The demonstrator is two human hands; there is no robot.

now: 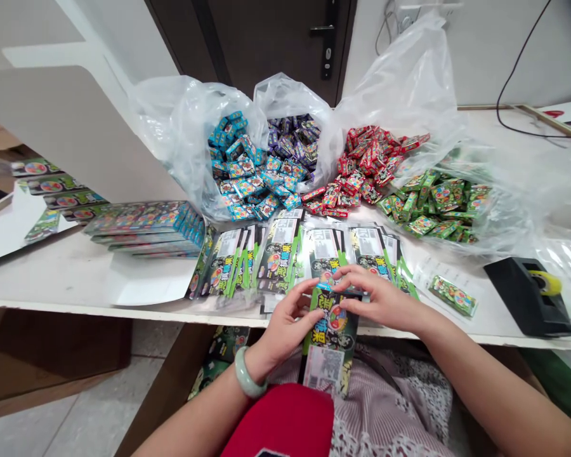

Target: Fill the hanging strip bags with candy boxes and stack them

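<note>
My left hand point(288, 322) and my right hand point(378, 298) both grip a flat printed card pack point(332, 346), green and black with a colourful round logo, held over my lap at the table's front edge. My fingers pinch its upper end from both sides. Just beyond my hands, several matching flat card packs point(276, 254) lie fanned out on the white table point(76, 273). A green bangle point(247, 374) is on my left wrist.
Clear plastic bags at the back hold small boxes: blue point(240, 171), purple point(295, 139), red point(361, 165), green point(433, 203). A stack of filled packs point(147, 225) lies left. A black tape dispenser point(528, 295) stands right, a single green box point(453, 295) near it.
</note>
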